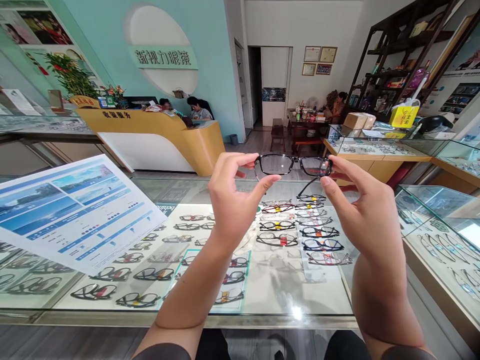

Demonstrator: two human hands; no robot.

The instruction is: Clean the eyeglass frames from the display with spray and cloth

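Observation:
A pair of black-framed eyeglasses is held up level above the glass display case, lenses facing me. My left hand pinches the left end of the frame between thumb and fingers. At the other end, my right hand grips the frame near its hinge. Red lettering marks the right lens, and one temple arm slants down below it. Beneath my hands, rows of eyeglasses with coloured tags lie inside the case.
A printed sheet lies on the glass at left. Another display case stands close at right. Farther back are a yellow counter with a person behind it, a wooden table with a seated person, and a shelf.

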